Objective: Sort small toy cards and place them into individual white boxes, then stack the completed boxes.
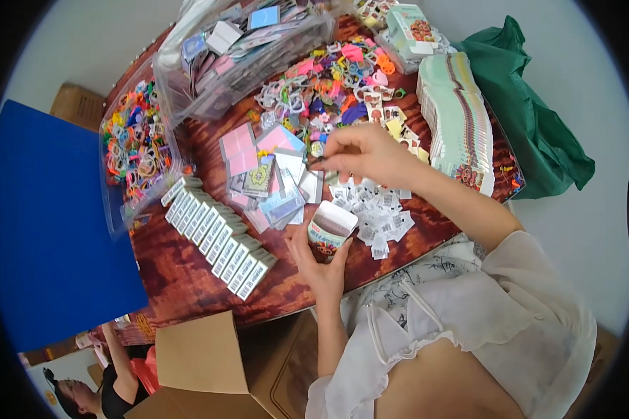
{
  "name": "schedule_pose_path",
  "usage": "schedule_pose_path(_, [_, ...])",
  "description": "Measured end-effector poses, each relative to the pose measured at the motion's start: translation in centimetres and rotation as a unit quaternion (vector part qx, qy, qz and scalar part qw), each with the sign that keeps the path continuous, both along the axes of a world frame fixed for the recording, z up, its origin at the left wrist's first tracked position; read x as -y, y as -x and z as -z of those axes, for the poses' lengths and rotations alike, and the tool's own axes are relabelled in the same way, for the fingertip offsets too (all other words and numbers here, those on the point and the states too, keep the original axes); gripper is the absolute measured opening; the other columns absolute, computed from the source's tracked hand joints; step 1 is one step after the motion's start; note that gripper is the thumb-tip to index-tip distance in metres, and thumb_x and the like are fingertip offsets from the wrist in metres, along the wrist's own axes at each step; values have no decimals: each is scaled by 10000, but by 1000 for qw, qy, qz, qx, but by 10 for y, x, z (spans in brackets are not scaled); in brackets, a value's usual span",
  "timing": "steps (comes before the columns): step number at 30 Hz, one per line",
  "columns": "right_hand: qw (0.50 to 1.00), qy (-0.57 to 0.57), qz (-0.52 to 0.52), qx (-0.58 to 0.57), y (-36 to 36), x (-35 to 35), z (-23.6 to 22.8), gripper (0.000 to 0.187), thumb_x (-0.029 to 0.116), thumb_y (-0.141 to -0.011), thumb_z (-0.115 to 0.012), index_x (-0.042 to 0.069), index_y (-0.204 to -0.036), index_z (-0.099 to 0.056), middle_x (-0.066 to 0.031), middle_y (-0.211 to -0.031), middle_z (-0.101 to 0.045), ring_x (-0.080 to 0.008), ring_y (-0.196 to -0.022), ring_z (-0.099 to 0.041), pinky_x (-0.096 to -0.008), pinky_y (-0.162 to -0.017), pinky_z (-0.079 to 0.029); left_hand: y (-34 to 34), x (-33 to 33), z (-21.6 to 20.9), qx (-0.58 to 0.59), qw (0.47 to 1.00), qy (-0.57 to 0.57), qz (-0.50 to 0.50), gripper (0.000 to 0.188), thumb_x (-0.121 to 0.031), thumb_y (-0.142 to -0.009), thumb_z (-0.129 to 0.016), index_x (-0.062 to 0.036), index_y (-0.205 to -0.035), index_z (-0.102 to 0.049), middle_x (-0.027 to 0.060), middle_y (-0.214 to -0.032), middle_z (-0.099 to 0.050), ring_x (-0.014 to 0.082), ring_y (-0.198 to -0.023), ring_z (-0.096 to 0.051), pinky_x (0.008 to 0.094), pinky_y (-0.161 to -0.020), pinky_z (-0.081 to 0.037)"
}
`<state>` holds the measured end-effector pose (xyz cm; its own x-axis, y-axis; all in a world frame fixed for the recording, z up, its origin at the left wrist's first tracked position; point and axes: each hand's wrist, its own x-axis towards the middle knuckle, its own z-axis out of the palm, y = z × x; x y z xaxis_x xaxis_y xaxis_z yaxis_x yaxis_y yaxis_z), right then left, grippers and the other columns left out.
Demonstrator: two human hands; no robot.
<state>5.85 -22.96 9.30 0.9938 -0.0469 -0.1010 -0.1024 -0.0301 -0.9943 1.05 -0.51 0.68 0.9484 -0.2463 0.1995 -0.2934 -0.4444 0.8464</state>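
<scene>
My left hand (319,271) is wrapped round a small printed carton (324,246), which stands upright with its top open toward me. Above and beyond it, my right hand (367,153) has thumb and fingertips pinched together; whatever is between them is too small to name. Those fingertips hover at the right side of a loose pile of flat cards and sachets (282,199). Small white printed packets (381,213) lie heaped to the right of the carton. Past my right hand spreads a heap of colourful small plastic rings and trinkets (307,98).
Several small closed cartons (220,241) stand in a slanting row at left. Flattened cartons (456,119) are stacked at right, near a green bag (531,105). Clear bins hold trinkets (140,133) and cards (251,42). An open cardboard box (199,353) sits below the table edge; another person (112,391) is lower left.
</scene>
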Motion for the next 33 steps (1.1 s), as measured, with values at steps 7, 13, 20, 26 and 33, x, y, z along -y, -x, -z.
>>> schedule_pose_path(7, [999, -12, 7, -42, 46, -38, 34, 117, 43, -877, -658, -24, -970, -635, -54, -780, -651, -105, -678, -643, -277, -580, -505, 7, 3, -1, 5, 1000, -16, -20, 772, -43, -675, -857, -1, -1351, -486, 150, -1309, -517, 272, -1225, -504, 383, -1044, -391])
schedule_pose_path(13, [975, 186, -7, 125, 61, -37, 32, 217, 27, -812, -697, 36, -1027, -665, -76, -907, -593, -229, -807, -621, -343, -691, -493, 15, -1, 7, -32, 998, 56, -15, 799, -43, -713, -844, 8, -1391, -426, 162, -1396, -450, 277, -1295, -451, 395, -1097, -351])
schedule_pose_path(20, [914, 346, 38, 209, 75, -54, 32, 146, 63, -800, -701, 53, -942, -667, -80, -1135, -584, -281, -1043, -571, -372, -806, -495, 13, 4, 13, 4, 998, 64, -15, 816, -31, -733, -827, 6, -1420, -388, 155, -1457, -409, 294, -1337, -415, 399, -1122, -329])
schedule_pose_path(26, [949, 224, 59, 212, 91, -31, 45, 85, 66, -828, -688, 34, -890, -639, -101, -1094, -596, -298, -994, -581, -368, -801, -484, 12, 4, 6, 44, 998, 27, -27, 793, -38, -730, -828, 6, -1405, -413, 161, -1441, -434, 304, -1342, -414, 422, -1124, -325])
schedule_pose_path(33, [900, 405, 144, 68, 96, 30, 70, 76, 68, -844, -662, 41, -908, -633, -111, -868, -579, -307, -841, -621, -414, -718, -491, 4, -2, 13, 82, 993, -83, 6, 737, -141, -717, -852, 16, -1328, -471, 212, -1336, -482, 406, -1291, -427, 503, -1073, -344])
